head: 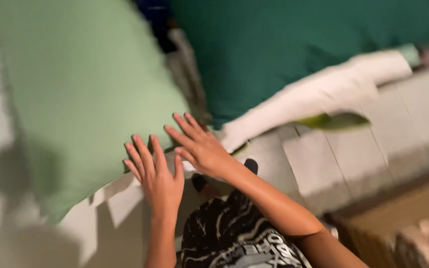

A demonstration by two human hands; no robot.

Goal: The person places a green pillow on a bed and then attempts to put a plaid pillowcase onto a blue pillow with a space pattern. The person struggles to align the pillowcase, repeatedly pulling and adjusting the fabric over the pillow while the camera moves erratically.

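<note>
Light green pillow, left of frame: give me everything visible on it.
The light green pillow is large, plump and soft-looking, in a plain pale green fabric cover with no pattern. It fills the upper left of the view, tilted, with a lower corner pointing down-left over a white surface. Motion blur hides seams and any closure. The left hand lies flat with spread fingers at its lower right edge; the right hand is beside it, contact unclear. A dark green pillow sits to its right.

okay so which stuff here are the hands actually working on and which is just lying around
In hand:
- light green pillow, under the left hand and right hand

Lying about:
- dark green pillow
- white cloth
- white planks
</note>
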